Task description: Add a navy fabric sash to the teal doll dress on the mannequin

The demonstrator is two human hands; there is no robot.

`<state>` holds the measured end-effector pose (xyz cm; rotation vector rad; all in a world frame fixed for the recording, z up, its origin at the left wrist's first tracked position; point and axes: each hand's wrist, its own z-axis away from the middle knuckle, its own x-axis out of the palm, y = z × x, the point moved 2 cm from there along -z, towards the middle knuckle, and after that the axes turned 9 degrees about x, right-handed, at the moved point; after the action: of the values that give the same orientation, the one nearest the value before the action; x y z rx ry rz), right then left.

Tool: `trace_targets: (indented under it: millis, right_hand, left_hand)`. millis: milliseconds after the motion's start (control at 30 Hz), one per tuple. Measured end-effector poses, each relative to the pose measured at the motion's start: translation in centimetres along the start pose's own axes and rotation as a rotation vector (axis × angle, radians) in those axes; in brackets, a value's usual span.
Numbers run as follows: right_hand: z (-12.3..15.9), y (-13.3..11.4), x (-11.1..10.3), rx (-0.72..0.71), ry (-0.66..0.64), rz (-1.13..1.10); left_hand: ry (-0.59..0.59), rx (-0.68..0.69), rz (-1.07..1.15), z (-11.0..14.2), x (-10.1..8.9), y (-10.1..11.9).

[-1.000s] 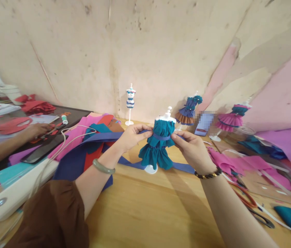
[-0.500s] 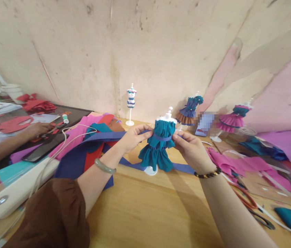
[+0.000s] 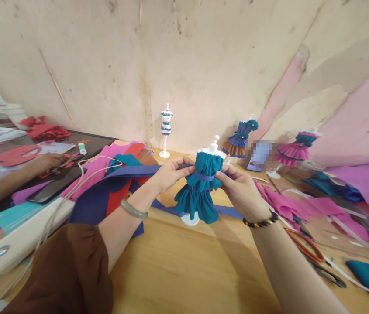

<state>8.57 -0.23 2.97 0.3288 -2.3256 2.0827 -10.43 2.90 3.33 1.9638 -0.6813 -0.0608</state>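
A small white mannequin [image 3: 213, 146] on a round base stands on the wooden table [image 3: 184, 270], wearing a ruffled teal dress [image 3: 200, 192]. A blue-purple ribbon [image 3: 204, 176] runs round the dress's waist. My left hand [image 3: 171, 174] pinches the ribbon at the dress's left side, with the strip trailing off to the left. My right hand [image 3: 239, 189] is closed on the ribbon at the right side, and the loose end [image 3: 228, 211] hangs down onto the table behind the dress.
Three more dressed mannequins [image 3: 166, 128] [image 3: 241, 139] [image 3: 297, 148] stand by the wall. Coloured fabric sheets [image 3: 112, 183] lie to the left, pink scraps [image 3: 285, 205] and scissors [image 3: 315, 259] to the right. Another person's hand [image 3: 45, 163] works at the far left near a white device [image 3: 23, 240].
The dress and mannequin have shifted slightly left and down, and my right hand has moved closer in against the waist. My left hand keeps its grip.
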Motion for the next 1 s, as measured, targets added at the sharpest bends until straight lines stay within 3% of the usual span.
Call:
trace_targets:
  millis: [767,1000]
  right_hand:
    - [0.01,0.13,0.27,0.018,-0.07,-0.021]
    - [0.04,0.24,0.55,0.009,-0.038,0.014]
  left_hand:
    - [0.053,-0.03,0.094,-0.05,0.53,-0.83]
    - [0.109,-0.019,0.117,0.28,0.88,-0.56]
